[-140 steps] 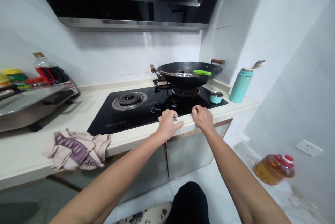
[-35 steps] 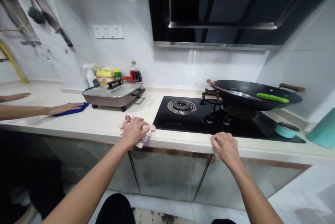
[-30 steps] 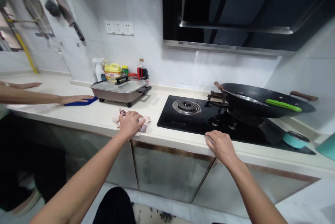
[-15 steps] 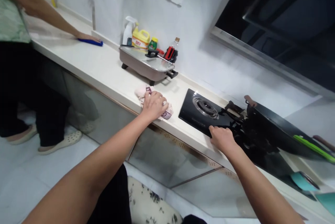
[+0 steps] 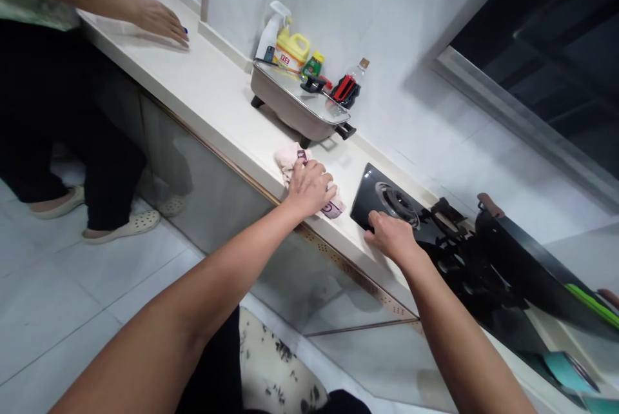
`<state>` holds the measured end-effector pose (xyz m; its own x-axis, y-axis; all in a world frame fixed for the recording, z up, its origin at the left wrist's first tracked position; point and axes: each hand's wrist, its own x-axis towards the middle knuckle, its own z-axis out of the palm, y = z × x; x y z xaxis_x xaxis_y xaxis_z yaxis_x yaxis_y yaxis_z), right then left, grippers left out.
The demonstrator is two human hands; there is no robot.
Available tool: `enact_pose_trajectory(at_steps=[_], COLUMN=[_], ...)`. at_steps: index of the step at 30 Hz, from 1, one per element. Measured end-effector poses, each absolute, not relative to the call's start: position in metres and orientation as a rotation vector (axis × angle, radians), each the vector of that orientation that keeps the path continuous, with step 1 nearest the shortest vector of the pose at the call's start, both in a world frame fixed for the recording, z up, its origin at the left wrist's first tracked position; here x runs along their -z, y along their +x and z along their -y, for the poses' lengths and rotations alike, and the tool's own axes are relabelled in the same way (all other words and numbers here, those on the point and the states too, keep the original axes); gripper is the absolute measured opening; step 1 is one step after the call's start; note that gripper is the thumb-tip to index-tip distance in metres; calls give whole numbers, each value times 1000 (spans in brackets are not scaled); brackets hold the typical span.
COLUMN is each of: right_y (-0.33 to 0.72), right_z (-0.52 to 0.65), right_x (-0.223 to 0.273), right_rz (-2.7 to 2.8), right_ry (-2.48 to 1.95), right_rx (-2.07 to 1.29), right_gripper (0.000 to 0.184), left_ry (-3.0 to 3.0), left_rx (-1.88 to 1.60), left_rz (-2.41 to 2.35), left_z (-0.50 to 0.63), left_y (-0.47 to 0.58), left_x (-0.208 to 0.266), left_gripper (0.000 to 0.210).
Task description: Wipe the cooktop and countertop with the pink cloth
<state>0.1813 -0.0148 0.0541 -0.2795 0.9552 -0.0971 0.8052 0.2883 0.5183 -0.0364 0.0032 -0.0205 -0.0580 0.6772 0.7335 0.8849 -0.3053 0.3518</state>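
My left hand [image 5: 312, 189] presses down on a crumpled pink cloth [image 5: 289, 155] with purple patches, its fingers curled over it. The cloth lies on the white countertop [image 5: 227, 118] near the front edge, just in front of a rectangular electric pan [image 5: 290, 101] with a glass lid. My right hand [image 5: 393, 235] is at the front left part of the black gas stove [image 5: 363, 198], beside the round burner [image 5: 397, 202]. Its fingers are curled in, and what lies under them, if anything, is hidden.
Behind the pan stand a white spray bottle [image 5: 271, 33], a yellow jug [image 5: 291, 51], a green bottle [image 5: 313, 66] and a dark sauce bottle [image 5: 347, 86]. A black wok [image 5: 527, 259] sits on the stove's right side. At the far left, another person's hands [image 5: 159, 19] reach over the counter.
My right hand has shifted left along the stove's front edge. My left hand stays on the cloth. The other person's second hand has come into view, and their blue item is now mostly hidden.
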Motion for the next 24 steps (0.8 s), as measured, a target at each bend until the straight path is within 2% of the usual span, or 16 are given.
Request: enact_pose_trajectory(at_steps=[4, 9, 14, 24], right_y=[168, 162, 182, 217], right_z=[14, 3, -4, 1], right_x=[-57, -62, -62, -58], right_rz=[-2175, -2130, -2091, -2197], right_ry=[1569, 1613, 1680, 1672], right_rx=[-522, -332, -195, -195], right_gripper=[26, 34, 31, 26], left_ry=[-1991, -2016, -1979, -1939], left_rx=[1322, 1379, 1345, 1330], left_rz=[1692, 1687, 1652, 1636], left_z=[-3, -2, -7, -9], left_y=[-37, -39, -41, -40], left_x=[20, 20, 22, 23], left_gripper=[29, 28, 29, 28])
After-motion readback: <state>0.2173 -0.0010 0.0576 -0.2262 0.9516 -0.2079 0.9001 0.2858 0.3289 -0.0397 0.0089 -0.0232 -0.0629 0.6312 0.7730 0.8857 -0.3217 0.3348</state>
